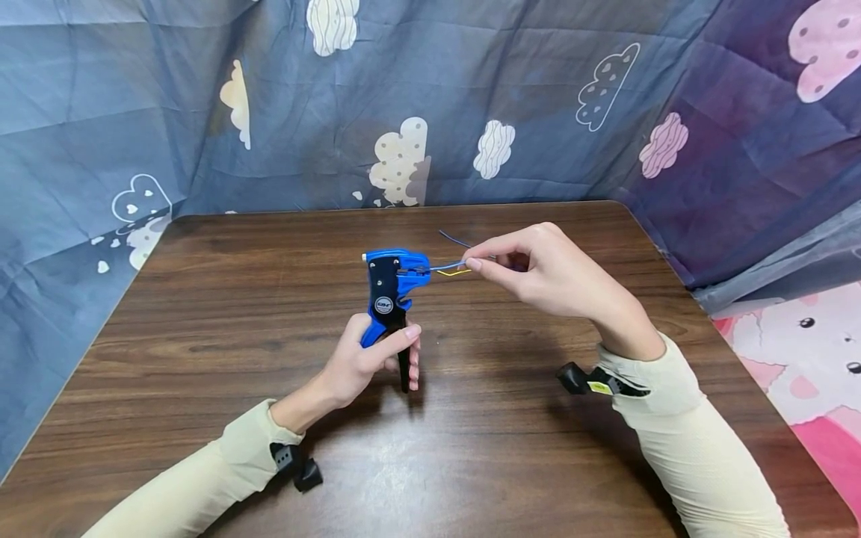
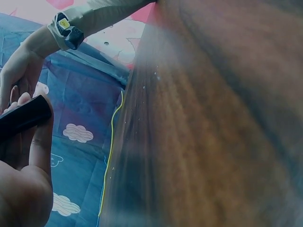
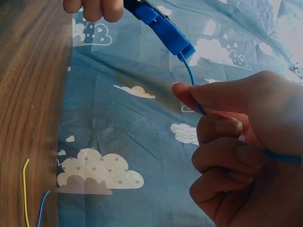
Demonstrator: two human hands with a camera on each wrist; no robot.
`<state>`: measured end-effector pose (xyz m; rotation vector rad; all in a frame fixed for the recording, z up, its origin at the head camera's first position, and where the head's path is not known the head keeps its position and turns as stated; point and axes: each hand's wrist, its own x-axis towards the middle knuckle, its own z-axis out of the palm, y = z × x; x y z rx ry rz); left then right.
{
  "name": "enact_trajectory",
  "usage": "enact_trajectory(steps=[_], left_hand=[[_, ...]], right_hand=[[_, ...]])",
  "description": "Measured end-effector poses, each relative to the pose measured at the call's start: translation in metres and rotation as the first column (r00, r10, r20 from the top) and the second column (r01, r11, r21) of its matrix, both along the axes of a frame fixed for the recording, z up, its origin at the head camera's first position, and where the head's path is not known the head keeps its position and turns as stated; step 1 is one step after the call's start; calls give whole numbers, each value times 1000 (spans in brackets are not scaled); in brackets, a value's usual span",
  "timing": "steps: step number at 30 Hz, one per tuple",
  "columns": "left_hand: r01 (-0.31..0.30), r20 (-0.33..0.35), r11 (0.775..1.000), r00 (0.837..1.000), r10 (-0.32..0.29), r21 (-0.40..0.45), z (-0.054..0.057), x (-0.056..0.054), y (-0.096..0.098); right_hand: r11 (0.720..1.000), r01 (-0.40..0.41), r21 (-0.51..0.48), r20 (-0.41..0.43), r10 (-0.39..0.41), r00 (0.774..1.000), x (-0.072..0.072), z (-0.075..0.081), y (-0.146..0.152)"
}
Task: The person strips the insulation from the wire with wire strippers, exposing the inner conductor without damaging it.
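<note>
My left hand [image 1: 353,365] grips the handles of a blue and black wire stripper [image 1: 386,288], held upright above the table with its head to the right. One end of a blue wire [image 1: 447,267] enters the stripper's head; how deep it sits is hidden. Thumb and index finger of my right hand [image 1: 561,273] pinch this wire a short way from the tool. In the right wrist view the wire [image 3: 188,71] bends between the stripper's nose [image 3: 177,40] and my fingertips, and its tail passes through the palm. The left wrist view shows only a black handle [image 2: 26,116] in the left hand.
A yellow wire [image 3: 25,189] and a second blue wire [image 3: 42,208] lie on the brown wooden table [image 1: 222,321], partly behind my right hand in the head view. A cloud-patterned curtain [image 1: 282,112] hangs along the table's far edge and sides.
</note>
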<state>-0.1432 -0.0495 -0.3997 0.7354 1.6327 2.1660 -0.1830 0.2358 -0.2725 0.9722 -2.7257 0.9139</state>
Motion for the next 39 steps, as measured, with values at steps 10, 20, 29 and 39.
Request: enact_trajectory(steps=[10,20,29,39], left_hand=[[-22,-44,1000,999,21,-23,-1,-1,0],[-30,-67,998,997,26,-56,-2,-1,0],[-46,-56,996,998,42,-81,-2,1,0],[-70,-15,992,998,69,-102,-2,4,1]], right_hand=[[1000,-14,4,31,14,999,0,1,2],[999,-33,31,62,31,998,0,0,3],[998,-47,42,79,44,996,-1,0,3],[997,-51,63,99,45,994,0,0,4]])
